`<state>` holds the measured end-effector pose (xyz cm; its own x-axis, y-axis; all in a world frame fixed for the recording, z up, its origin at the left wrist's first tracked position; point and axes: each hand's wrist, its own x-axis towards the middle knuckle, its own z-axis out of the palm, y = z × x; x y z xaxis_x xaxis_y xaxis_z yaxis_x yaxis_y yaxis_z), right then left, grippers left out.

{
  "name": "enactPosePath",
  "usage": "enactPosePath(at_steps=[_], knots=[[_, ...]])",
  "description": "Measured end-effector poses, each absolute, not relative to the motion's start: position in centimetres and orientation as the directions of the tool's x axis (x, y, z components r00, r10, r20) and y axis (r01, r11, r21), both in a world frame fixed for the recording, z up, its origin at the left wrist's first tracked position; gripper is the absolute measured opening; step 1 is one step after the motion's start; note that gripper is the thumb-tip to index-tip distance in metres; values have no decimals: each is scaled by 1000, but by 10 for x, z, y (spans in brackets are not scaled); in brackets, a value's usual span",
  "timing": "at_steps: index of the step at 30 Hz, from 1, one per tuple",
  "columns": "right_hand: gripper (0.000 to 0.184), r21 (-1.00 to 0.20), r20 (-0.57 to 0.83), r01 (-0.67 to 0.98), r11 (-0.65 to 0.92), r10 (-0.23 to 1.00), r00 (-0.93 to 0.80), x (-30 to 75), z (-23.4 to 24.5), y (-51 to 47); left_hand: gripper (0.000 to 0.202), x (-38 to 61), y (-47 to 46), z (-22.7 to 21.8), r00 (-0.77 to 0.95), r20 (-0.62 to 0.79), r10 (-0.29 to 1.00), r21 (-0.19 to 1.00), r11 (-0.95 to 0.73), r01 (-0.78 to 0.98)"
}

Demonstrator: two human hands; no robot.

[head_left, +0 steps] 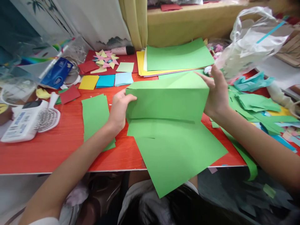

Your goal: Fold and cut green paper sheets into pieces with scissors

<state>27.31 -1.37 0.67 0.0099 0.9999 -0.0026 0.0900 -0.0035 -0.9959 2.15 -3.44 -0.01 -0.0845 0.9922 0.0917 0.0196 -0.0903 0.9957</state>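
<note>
- Red table (pixel 58 156), its near edge running across above the person's lap; beyond its far edge hung a yellow curtain (pixel 136 25).
- Left hand (pixel 119 106): pinched the left end of the folded sheet (pixel 164 103), thumb on the near face.
- Right hand (pixel 217 97): was at the sheet's right end, thumb raised and apart, a finger reaching to the top right corner; I cannot tell how firmly it gripped.
- Folded sheet: was green, its crease uppermost, and stood between the hands over the middle of the table.
- Lower sheet (pixel 175 156): spread below it, also green, one corner hanging past the near edge; whether the two were joined, I cannot tell.
- Green strips (pixel 93 115): lay left of the left hand, close to the near edge.
- Green scraps (pixel 257 103): were heaped toward the right edge, one long piece drooping over the near edge.
- Yellow squares (pixel 89 82), blue squares (pixel 105 81) and pale blue squares (pixel 123 79): sat in a row beyond the left hand.
- Paper stack (pixel 180 56): lay toward the far edge, green on top.
- Paper stars (pixel 106 59) and a marker (pixel 122 50): lay left of the stack.
- White bag (pixel 248 47): stood right of the stack, a blue straw (pixel 272 31) slanting up from it.
- Brush (pixel 49 118) and white pack (pixel 23 125): lay toward the left edge, touching.
- Blue pack (pixel 56 73): lay farther back.
</note>
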Motion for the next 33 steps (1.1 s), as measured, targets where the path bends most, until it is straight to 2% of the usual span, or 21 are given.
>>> enactPosePath(at_steps=[3,5,9,11,13,15,17,19,21,24,26,30,33], knots=[[43,-990,-5,-142,-17,996,-84,273,9,-13,15,25,-37,1,-4,108,994,994,-108,27],[43,-979,-18,-200,-33,997,-77,273,8,-12,19,27,-39,2,17,99,995,995,-99,-9],[79,-983,-88,-162,-87,996,-5,275,5,-8,21,26,-38,4,9,112,994,990,-110,-90],[86,-979,-142,-150,-136,989,29,276,3,-6,18,22,-35,7,2,98,995,988,-97,-118],[84,-972,-187,-146,-183,982,16,277,2,-4,28,15,-30,12,6,77,997,987,-75,-146],[79,-968,-222,-98,-232,970,-101,280,2,-3,37,9,-25,15,4,73,997,984,-72,-162],[75,-963,-264,21,-270,919,-293,283,2,-6,38,6,-22,17,11,97,995,991,-95,-99],[74,-955,-292,193,-227,842,-454,283,3,-11,34,8,-22,16,73,124,990,987,-131,98],[76,-930,-280,355,-90,799,-532,279,3,-17,33,14,-28,13,218,64,974,935,-135,329],[81,-867,-244,491,87,785,-569,269,4,-26,48,24,-40,9,437,-146,888,868,-97,487],[86,-849,-255,518,107,776,-577,263,3,-29,54,29,-46,7,510,-196,838,861,-102,499],[85,-852,-279,520,53,795,-538,263,-1,-24,43,27,-44,7,452,-64,890,869,-173,464],[61,-892,-305,449,-50,799,-518,269,-6,-16,33,20,-35,9,306,45,951,879,-183,439]])
